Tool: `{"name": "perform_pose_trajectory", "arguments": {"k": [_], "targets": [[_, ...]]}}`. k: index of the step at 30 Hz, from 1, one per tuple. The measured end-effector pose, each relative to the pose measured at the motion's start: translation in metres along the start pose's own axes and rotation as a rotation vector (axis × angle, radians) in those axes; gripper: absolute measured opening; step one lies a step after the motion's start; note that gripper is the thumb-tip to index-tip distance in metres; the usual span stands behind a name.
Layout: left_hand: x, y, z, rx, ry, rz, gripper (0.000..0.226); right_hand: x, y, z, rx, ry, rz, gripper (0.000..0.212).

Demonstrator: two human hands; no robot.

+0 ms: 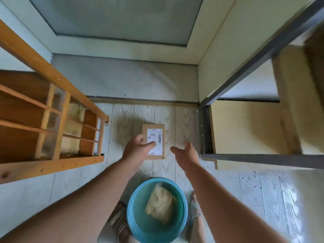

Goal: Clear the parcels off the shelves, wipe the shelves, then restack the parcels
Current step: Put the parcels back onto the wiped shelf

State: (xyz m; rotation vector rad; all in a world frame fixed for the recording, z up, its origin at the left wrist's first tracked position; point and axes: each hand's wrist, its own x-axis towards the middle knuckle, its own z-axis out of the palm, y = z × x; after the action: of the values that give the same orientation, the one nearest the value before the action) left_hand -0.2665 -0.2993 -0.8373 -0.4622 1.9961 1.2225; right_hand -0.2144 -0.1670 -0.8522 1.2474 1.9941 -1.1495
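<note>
Cardboard parcel (154, 141) flat on floor, just beyond the blue basin (157, 209), long axis running away from me. My left hand (135, 149) overlaps its near-left edge, fingers loosely spread. Right hand (186, 152) beside it, open, farther off.

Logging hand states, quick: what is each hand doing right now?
Left hand: open, fingers over the parcel; grip cannot be told.
Right hand: open, holding nothing, beside the parcel.

Pale plank floor (245, 199), cream walls (236, 32), frosted window (114, 18), wood rack (43, 111) at left.
</note>
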Motion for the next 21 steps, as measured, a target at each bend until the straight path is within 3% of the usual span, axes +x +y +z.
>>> {"name": "perform_pose_trajectory", "arguments": {"k": [5, 8, 11, 15, 21], "targets": [[-0.071, 0.034, -0.017, -0.019, 0.015, 0.153, 0.029, -0.081, -0.007, -0.035, 0.19, 0.047, -0.116, 0.026], [-0.117, 0.039, -0.014, -0.03, 0.026, 0.236, 0.013, -0.122, 0.01, -0.056, 0.416, 0.138, -0.11, 0.014], [-0.159, 0.031, 0.004, -0.032, 0.041, 0.306, 0.012, -0.153, 0.042, -0.077, 0.627, 0.183, -0.097, 0.013], [-0.219, 0.01, 0.045, -0.062, 0.012, 0.308, 0.01, -0.197, 0.101, -0.111, 0.725, 0.236, -0.099, 0.015], [-0.32, -0.003, 0.138, 0.0, -0.173, 0.302, 0.008, -0.262, 0.215, -0.173, 0.807, 0.354, -0.021, 0.021]]}}
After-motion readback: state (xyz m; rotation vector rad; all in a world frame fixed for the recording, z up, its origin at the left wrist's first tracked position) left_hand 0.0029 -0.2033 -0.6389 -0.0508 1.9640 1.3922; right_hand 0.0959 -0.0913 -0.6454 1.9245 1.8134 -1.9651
